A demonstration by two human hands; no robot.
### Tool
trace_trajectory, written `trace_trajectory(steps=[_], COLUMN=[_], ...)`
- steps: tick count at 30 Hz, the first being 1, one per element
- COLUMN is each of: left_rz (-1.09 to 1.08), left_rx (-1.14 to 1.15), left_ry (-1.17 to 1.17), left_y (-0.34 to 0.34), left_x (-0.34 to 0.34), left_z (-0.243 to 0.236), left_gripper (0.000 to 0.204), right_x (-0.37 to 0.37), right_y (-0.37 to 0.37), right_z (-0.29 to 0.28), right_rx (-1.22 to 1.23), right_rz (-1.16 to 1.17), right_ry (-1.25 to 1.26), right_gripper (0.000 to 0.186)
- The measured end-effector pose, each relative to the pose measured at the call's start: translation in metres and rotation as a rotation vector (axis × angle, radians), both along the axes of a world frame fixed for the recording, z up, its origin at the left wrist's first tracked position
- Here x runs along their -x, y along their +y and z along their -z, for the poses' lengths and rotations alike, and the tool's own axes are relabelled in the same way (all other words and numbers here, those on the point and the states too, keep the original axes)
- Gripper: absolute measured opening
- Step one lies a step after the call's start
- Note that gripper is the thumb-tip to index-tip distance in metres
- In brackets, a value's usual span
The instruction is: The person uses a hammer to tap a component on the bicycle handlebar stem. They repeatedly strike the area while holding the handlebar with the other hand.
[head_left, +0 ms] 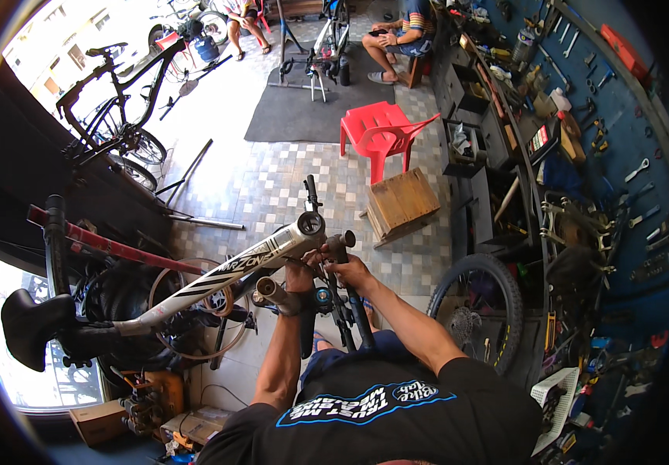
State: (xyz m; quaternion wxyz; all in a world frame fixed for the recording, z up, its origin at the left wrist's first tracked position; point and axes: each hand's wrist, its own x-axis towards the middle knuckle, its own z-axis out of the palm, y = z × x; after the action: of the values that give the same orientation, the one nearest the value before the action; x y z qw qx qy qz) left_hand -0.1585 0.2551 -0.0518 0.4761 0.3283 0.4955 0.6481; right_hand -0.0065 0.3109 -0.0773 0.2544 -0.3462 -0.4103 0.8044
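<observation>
A white bicycle frame with black markings [233, 267] slants across the middle, its open head tube [312, 224] at the upper right end. My left hand [300, 273] is just below the head tube, its fingers curled and partly hidden; what they hold I cannot make out. Beside it, my right hand [352, 273] is closed around a dark tool with a stubby cylindrical head, which looks like a hammer [340, 243]. A round metal tube end [269, 290] and a part with a blue ring [323, 297] are by my left wrist.
A bicycle wheel [478, 310] leans against the workbench at right. Ahead are a wooden stool [402, 203] and a red plastic chair [381, 132]. Tools hang on the blue wall [629, 139]. A dark bicycle [121, 108] stands at left; two people sit at the back.
</observation>
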Motion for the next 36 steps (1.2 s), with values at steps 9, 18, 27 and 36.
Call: trace_trajectory(steps=[9, 18, 27, 36], left_rz=[0.047, 0.110, 0.135, 0.103], left_rx=[-0.042, -0.093, 0.044, 0.048], left_ry=[0.190, 0.096, -0.181, -0.242], left_y=[-0.001, 0.006, 0.010, 0.009], left_x=[0.016, 0.018, 0.019, 0.018], left_z=[0.016, 0.032, 0.035, 0.041], left_gripper=[0.027, 0.028, 0.037, 0.032], right_x=[0.002, 0.000, 0.005, -0.001], right_y=[0.008, 0.001, 0.011, -0.004], right_z=[-0.009, 0.072, -0.003, -0.004], right_rx=[-0.069, -0.134, -0.098, 0.113], right_rz=[-0.085, -0.041, 0.062, -0.023], right_ry=[-0.419, -0.313, -0.090, -0.109], right_gripper=[0.035, 0.021, 0.029, 0.020])
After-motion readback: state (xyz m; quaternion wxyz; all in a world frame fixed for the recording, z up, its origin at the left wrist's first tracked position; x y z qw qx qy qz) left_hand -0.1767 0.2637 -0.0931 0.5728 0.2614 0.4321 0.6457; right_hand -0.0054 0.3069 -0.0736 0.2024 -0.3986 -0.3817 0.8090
